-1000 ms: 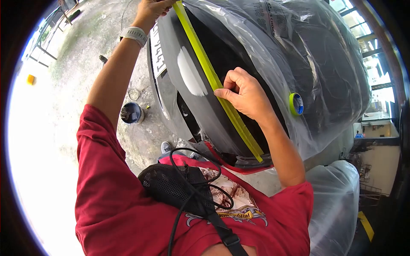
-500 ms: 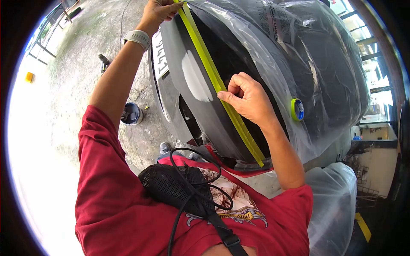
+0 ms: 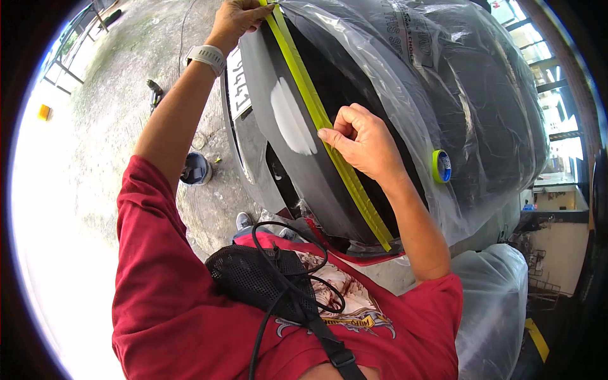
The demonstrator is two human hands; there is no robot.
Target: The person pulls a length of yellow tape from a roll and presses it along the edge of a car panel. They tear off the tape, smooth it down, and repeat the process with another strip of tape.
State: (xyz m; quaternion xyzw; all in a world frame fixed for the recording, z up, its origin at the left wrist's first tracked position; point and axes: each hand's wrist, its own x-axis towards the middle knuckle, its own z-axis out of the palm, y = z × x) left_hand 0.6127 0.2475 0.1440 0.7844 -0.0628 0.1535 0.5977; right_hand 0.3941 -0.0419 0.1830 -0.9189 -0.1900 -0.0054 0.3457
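A long strip of yellow-green masking tape (image 3: pixel 297 69) runs along the edge of a dark grey car panel (image 3: pixel 263 82). At its far end, near the top of the view, my left hand (image 3: pixel 239 19) pinches the tape between thumb and fingers. My right hand (image 3: pixel 369 144) is at about the middle of the strip, its thumb and curled fingers closed on the tape's edge. Beside the strip the panel carries a whitish patch (image 3: pixel 292 117). A roll of green tape (image 3: pixel 441 166) with a blue core rests on the clear plastic sheet (image 3: pixel 456 88) to the right.
The plastic sheet covers much of the car. A license plate (image 3: pixel 239 88) shows on the panel's left side. On the concrete floor stand a dark bucket (image 3: pixel 197 170) and a spray-gun-like tool (image 3: pixel 154 92). Another plastic-covered object (image 3: pixel 491 310) is at lower right.
My right hand has shifted slightly up and left along the tape strip. My left hand stays at the far end, with barely any movement.
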